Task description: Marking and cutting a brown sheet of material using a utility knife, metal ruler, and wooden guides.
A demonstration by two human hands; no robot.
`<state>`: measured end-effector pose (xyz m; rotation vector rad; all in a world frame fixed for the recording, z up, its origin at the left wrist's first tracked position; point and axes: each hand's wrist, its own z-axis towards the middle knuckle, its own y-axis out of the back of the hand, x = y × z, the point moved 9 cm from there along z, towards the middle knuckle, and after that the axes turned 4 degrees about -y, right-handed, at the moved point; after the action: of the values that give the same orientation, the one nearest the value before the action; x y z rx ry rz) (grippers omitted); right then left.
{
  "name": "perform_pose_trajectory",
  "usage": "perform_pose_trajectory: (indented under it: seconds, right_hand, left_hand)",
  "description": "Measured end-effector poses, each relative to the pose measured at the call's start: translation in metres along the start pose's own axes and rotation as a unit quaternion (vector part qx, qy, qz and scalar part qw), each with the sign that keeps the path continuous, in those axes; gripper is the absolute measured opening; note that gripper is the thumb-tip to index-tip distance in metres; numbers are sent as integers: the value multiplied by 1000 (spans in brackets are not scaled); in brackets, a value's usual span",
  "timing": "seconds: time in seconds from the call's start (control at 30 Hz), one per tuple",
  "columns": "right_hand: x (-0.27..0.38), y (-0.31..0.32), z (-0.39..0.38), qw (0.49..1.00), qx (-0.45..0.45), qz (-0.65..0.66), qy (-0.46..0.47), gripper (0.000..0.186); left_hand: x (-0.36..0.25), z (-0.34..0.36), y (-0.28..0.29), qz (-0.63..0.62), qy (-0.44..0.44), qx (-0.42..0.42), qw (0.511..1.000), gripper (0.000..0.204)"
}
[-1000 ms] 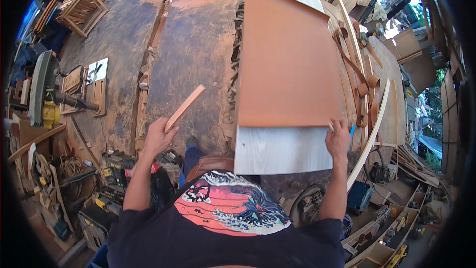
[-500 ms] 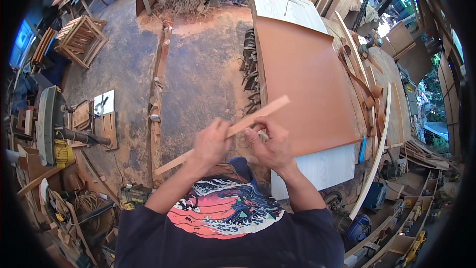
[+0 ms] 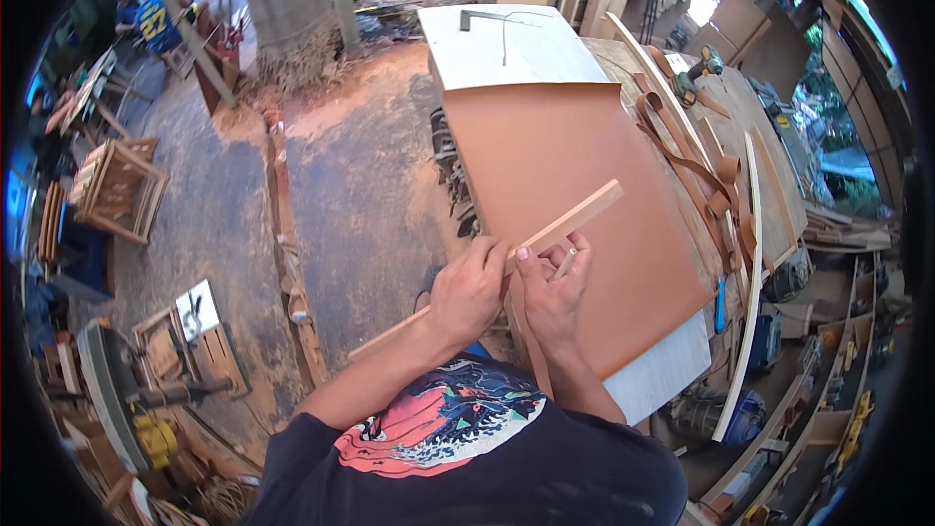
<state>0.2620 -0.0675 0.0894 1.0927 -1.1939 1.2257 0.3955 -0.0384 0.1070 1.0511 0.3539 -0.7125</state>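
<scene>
I see left hand (image 3: 469,290), fingers wrapped round wooden strip (image 3: 581,214) jutting far-right; right hand (image 3: 551,300), thumb against it, pinches pale stick (image 3: 565,263).

Toward the far edge of your tabletop (image 3: 742,117) lies a cordless drill (image 3: 708,63); a slim blue tool (image 3: 720,310) lies toward the near end. On the floor (image 3: 355,195) to your left stands a slatted wooden frame (image 3: 92,178).

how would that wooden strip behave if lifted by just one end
The wooden strip would probably stay stiff, since its visible length looks straight with no sag. It is likely light, being slender for its length. It seems unlikely to roll if set down, because its faces look flat.
</scene>
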Motion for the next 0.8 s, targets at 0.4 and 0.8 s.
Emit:
perform_pose_trajectory:
  seconds: [0.4,0.8]
  right_hand:
    - [-87,126,259,974,-222,-7,-41,29]
    - [-217,172,414,896,-349,-226,-158,35]
  left_hand:
    - [156,201,-66,-186,71,224,954,46]
    - [246,325,-169,-101,-40,247,963,40]
